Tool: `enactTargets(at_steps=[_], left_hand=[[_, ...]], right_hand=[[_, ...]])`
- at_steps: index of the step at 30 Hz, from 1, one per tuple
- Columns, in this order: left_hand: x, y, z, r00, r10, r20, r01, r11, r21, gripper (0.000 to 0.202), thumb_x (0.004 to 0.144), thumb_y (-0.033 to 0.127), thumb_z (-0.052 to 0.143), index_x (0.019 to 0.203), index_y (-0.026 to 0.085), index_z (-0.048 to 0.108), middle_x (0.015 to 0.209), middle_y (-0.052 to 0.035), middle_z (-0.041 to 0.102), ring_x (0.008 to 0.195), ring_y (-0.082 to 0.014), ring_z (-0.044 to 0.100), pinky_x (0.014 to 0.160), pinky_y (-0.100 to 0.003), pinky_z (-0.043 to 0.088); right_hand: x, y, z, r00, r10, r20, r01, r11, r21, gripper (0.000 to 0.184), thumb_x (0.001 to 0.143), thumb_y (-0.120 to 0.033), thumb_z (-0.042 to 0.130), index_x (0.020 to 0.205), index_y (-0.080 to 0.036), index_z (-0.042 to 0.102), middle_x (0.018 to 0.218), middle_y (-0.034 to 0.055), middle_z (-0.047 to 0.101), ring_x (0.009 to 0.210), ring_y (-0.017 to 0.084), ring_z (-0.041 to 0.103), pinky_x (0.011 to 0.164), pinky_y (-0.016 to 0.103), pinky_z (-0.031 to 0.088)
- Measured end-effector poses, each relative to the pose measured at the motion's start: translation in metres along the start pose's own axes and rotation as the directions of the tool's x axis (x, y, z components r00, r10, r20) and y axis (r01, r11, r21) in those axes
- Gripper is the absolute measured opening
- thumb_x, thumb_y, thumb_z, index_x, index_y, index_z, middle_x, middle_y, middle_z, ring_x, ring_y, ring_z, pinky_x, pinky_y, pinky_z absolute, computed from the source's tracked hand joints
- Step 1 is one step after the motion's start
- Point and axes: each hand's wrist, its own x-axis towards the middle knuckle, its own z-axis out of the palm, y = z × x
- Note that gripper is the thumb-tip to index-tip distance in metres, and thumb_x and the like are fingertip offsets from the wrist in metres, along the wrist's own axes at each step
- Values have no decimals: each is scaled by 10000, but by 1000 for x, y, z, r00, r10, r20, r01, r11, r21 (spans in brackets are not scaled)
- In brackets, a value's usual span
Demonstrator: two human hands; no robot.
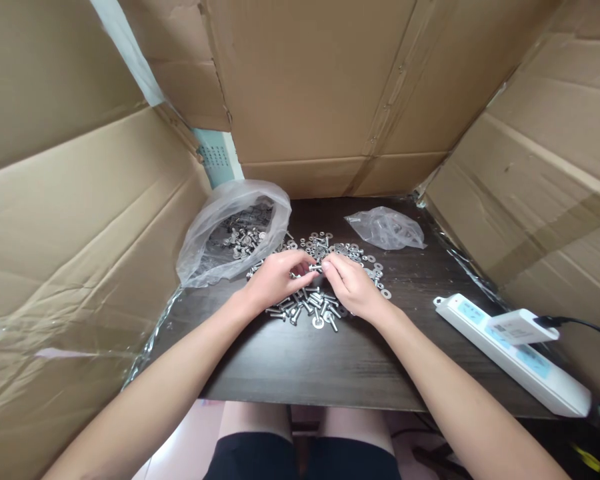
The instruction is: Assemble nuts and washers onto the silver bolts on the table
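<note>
My left hand [275, 277] and my right hand [350, 285] meet over a heap of small metal bolts [307, 307] on a dark wooden table [300, 360]. Both hands pinch one bolt [314, 268] between their fingertips, held just above the heap. Loose washers [360, 257] lie scattered behind and to the right of my hands. An open clear plastic bag [235, 230] with several more bolts and nuts inside lies to the left of my left hand.
A smaller crumpled plastic bag [386, 228] lies at the back right. A white power strip [510, 353] with a white plug and a black cable lies along the right edge. Cardboard walls [70, 253] enclose the table on three sides.
</note>
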Motion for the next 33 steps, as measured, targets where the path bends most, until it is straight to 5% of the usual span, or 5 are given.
enactTargets(at_steps=[9,15,19,25,33], left_hand=[[0,-1,-1,999,31,9,-31,998,47,143,931,271,669,1016,156,679,831,-23,658,744,-126,627,696,-235,499],[1,0,-1,1000,22,1,-22,998,53,141,927,270,669,1012,158,685,836,-26,664,738,-127,632,695,-236,501],[1,1,-1,1000,27,-5,-27,998,48,129,931,262,666,1003,155,679,834,-23,662,734,-124,633,691,-232,503],[0,-1,-1,999,35,-17,-35,998,46,121,910,237,699,991,154,661,826,-9,651,731,-114,627,681,-217,496],[0,0,0,999,39,-3,-39,999,33,130,920,259,692,982,152,651,827,-13,649,723,-115,624,680,-222,500]], right_hand=[[-3,-6,-7,999,48,20,-49,995,87,96,964,-220,481,1043,-218,536,940,41,638,861,194,602,794,338,456],[-3,-5,-2,999,37,4,-37,998,50,59,952,-241,517,967,-208,563,881,39,623,818,190,582,770,340,453],[-1,-5,-3,1000,4,16,-5,998,60,286,1032,-286,401,799,-191,538,851,55,571,831,189,558,789,349,440],[-3,-6,-7,999,47,11,-48,997,68,120,986,-260,496,1051,-202,579,1039,59,579,879,184,575,817,349,455],[-1,-5,-4,999,3,-43,2,994,107,228,1024,-271,443,852,-185,567,959,69,575,910,188,577,854,356,454]])
